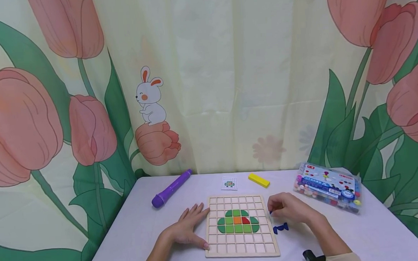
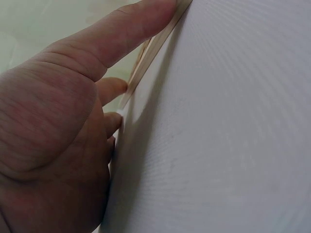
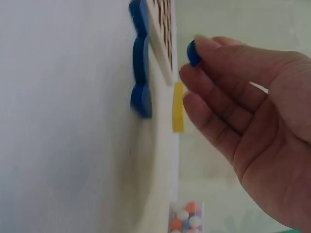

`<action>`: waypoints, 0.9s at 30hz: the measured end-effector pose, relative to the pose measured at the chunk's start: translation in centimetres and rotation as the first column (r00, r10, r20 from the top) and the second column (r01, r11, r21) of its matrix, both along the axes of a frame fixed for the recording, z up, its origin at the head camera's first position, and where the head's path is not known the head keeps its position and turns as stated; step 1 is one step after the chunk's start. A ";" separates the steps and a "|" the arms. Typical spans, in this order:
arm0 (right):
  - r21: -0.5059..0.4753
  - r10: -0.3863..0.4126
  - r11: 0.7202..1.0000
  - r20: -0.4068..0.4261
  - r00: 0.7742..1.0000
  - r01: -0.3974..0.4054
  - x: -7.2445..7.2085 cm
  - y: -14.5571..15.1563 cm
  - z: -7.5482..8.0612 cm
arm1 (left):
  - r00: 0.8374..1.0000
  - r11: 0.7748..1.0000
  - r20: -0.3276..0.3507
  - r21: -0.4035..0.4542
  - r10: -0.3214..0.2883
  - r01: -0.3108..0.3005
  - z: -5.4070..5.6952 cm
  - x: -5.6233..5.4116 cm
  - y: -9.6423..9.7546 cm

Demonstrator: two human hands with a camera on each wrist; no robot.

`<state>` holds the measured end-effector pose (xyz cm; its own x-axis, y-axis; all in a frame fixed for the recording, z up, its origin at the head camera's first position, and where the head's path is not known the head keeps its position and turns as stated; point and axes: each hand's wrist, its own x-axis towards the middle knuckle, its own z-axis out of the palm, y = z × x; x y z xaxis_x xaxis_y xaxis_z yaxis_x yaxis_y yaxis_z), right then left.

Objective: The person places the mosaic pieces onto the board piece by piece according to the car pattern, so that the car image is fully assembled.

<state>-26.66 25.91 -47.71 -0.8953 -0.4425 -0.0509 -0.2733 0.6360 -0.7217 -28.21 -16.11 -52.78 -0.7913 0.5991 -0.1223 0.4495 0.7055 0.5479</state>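
Note:
A wooden grid board (image 1: 242, 247) lies on the table, with green, orange and red tiles (image 1: 238, 221) set in its middle squares. My left hand (image 1: 185, 228) is spread at the board's left side, its thumb and a fingertip touching the edge; the left wrist view shows the thumb (image 2: 141, 24) against the wooden rim. My right hand (image 1: 291, 208) is raised just off the board's right edge. Between its thumb and fingertips it pinches a small blue tile (image 3: 194, 53). Several more blue tiles (image 1: 280, 228) lie on the table below that hand, in a short row in the right wrist view.
A small pattern card (image 1: 229, 183) lies behind the board, with a yellow block (image 1: 259, 180) to its right. A purple microphone-shaped object (image 1: 171, 189) is at the back left. At the back right sits a clear case (image 1: 327, 187) of colourful balls. A tulip-print curtain (image 1: 206, 87) hangs behind.

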 end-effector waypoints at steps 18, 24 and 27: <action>-0.082 0.150 0.985 -0.017 0.989 -0.151 -0.6 -7.4 1.1 | 1.000 1.000 -0.013 0.010 -0.013 0.013 -0.1 0.0 0.0; -0.093 0.174 0.980 -0.012 0.985 -0.174 -0.3 -9.6 1.4 | 1.000 1.000 -0.010 0.005 -0.009 0.009 0.0 0.1 0.0; -0.092 0.183 0.979 -0.007 0.983 -0.183 -0.1 -10.4 1.1 | 1.000 1.000 -0.007 0.006 -0.006 0.006 0.0 0.1 0.0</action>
